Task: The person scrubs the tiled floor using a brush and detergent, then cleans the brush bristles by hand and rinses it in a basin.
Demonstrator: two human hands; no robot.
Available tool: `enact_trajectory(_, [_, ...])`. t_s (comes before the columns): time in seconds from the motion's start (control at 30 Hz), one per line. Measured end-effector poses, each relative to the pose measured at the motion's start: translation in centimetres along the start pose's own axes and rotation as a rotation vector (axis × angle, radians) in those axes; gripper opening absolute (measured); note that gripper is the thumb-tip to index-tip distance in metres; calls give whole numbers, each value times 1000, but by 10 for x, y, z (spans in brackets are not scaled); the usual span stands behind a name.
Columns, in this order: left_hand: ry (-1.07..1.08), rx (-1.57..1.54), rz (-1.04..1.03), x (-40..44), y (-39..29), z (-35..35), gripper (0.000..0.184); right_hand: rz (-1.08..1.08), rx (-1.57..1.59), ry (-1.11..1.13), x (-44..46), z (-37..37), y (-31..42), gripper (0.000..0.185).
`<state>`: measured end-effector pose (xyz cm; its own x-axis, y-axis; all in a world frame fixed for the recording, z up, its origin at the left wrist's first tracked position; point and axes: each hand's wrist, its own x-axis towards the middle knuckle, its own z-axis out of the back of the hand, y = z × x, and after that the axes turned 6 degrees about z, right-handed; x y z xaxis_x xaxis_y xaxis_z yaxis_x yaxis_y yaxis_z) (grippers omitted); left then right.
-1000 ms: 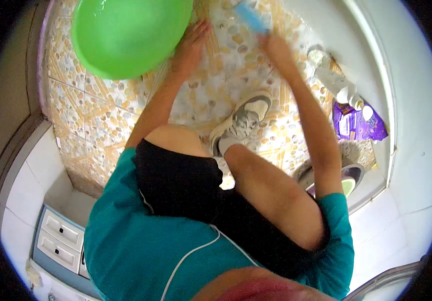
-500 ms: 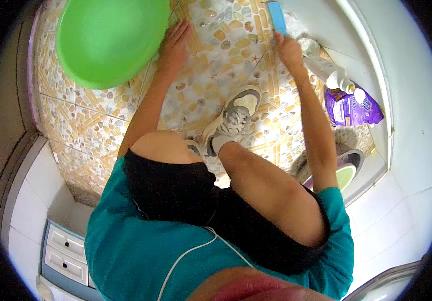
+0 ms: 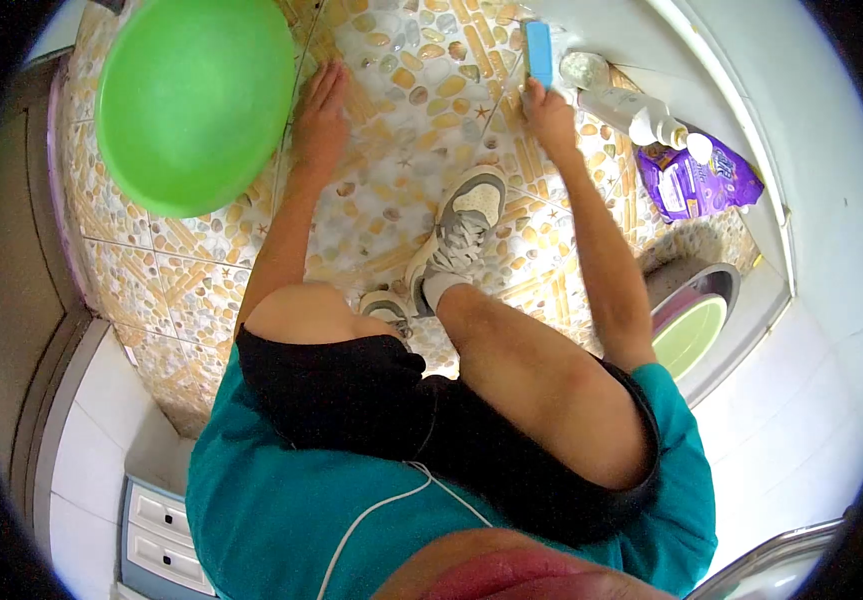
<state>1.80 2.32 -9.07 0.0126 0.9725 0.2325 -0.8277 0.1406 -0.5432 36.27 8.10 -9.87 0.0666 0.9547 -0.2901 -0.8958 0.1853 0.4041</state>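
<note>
At the upper right, my right hand (image 3: 551, 124) is closed around the handle end of a blue brush (image 3: 539, 52). The brush lies low by the wall, its bristles not showing. My left hand (image 3: 319, 125) rests flat on the pebble-patterned tile floor (image 3: 401, 120), fingers stretched out and holding nothing. Close to its left side stands a large green basin (image 3: 196, 105), apparently with nothing in it. Just right of the brush are a roundish whitish container (image 3: 584, 70) and a pale bottle (image 3: 623, 108).
A purple detergent bag (image 3: 696, 182) leans by the right wall. Behind it sit stacked basins (image 3: 689, 338), a light green one on top. My shoe (image 3: 469, 215) is planted mid-floor. A door frame (image 3: 63, 240) borders the left, with a drawer cabinet (image 3: 159, 535) below.
The view has shifted, bringing more of the green basin into sight. My right hand still grips the brush, which sits slightly nearer to me; my left hand stays on the floor.
</note>
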Motion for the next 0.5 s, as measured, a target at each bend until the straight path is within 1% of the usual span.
enact_trajectory(0.07, [117,11,47,1,0,4,52,-16,59,145,-29,-8,21,59])
enact_trajectory(0.1, [134,5,32,-3,4,-1,52,184,7,171,-51,-7,32,58])
enact_trajectory(0.17, [75,77,5,-6,12,-22,49,316,-50,129,-56,-10,27,58])
enact_trajectory(0.2, [76,67,-11,-1,5,-25,49,380,-80,105,-59,-10,25,58])
enact_trajectory(0.27, [112,49,-81,0,-10,-27,47,-41,8,160,-42,6,7,60])
enact_trajectory(0.3, [128,42,-99,2,-24,-27,47,-67,17,5,-38,8,-6,62])
enact_trajectory(0.33, [158,42,-132,5,-41,-28,46,-84,-39,18,-35,12,-21,64])
enact_trajectory(0.43, [187,11,-202,14,-63,-44,45,-164,56,-40,-41,14,-46,65])
enact_trajectory(0.5, [202,-4,-217,14,-70,-50,44,-385,162,-17,-51,13,-61,66])
